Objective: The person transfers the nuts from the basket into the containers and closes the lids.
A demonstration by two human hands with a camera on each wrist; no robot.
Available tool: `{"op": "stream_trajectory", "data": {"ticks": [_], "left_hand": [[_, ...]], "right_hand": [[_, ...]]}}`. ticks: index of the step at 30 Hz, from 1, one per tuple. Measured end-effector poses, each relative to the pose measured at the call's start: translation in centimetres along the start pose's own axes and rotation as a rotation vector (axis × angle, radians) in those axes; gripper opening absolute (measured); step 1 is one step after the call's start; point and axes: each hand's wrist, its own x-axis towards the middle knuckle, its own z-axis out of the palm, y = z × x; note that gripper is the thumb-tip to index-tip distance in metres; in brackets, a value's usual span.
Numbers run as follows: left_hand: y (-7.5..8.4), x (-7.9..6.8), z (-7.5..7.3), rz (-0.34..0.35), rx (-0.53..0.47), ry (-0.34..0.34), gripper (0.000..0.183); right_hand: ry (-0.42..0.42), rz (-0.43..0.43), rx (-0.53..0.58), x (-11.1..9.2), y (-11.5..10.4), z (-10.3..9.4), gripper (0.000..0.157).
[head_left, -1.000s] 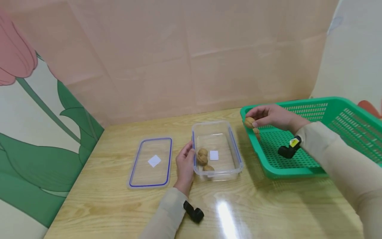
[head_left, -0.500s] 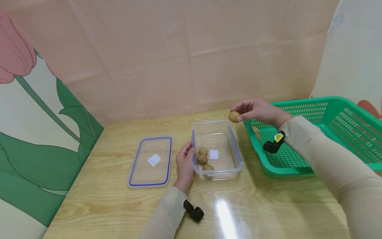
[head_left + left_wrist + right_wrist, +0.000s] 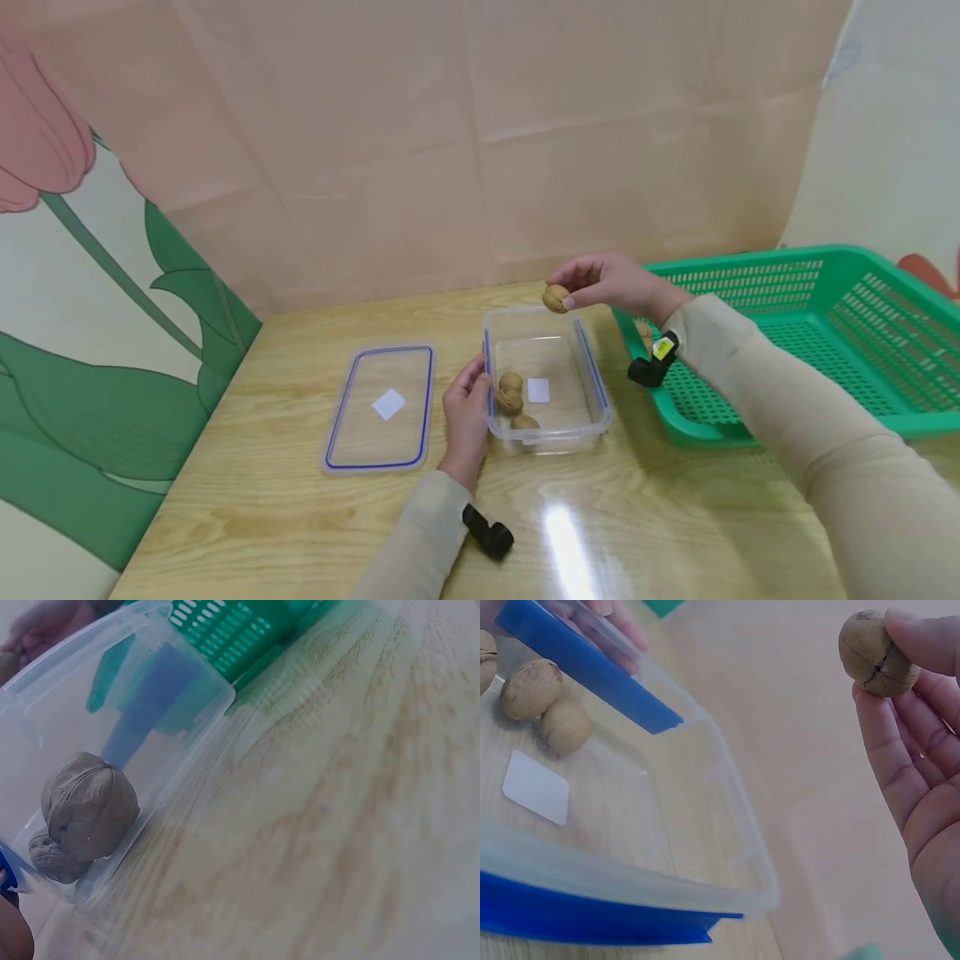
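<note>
My right hand (image 3: 611, 283) pinches a walnut (image 3: 556, 298) between thumb and fingertips, above the far right rim of a clear plastic box (image 3: 570, 350). Up close in the right wrist view, the held walnut (image 3: 874, 652) shows its dark seam. Several walnuts (image 3: 510, 398) lie inside the box along its left wall, beside a white square label (image 3: 537, 390). Against the outside of that left wall rests my left hand (image 3: 467, 412), its fingers touching the box by the blue-edged side. Through the box wall, the left wrist view shows a walnut (image 3: 90, 802) close up.
The box's lid (image 3: 378, 408), clear with a blue seal, lies flat at the left. A green plastic basket (image 3: 720, 432) stands at the right, with a walnut (image 3: 643, 332) near its left wall. All stand on a wood-grain table (image 3: 262, 500).
My right hand has carried the walnut leftward from the green basket's left rim to above the box's far right corner. My left hand stays against the box.
</note>
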Motion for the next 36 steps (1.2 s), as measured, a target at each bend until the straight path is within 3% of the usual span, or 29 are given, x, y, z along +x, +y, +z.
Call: {"op": "stream_trajectory", "data": {"ticks": [10,19,27,36], "left_hand": [[0.0,0.0,0.1,0.011,-0.001,-0.004,0.034],[0.1,-0.1,0.2,0.014,-0.009,-0.009,0.034],[-0.1,0.0,0.1,0.017,0.019,-0.01,0.034],[-0.2,-0.2,0.1,0.046,0.027,0.004,0.033]], "right_hand": [[0.028,0.073,-0.058,1.8,0.9,2.0,0.038],[-0.06,0.131,-0.142,2.8,1.5,4.1,0.04],[-0.122,0.202,-0.258,3.7,2.0,6.1,0.029],[-0.211,0.223,-0.302,4.2,3.1,8.4,0.024]]}}
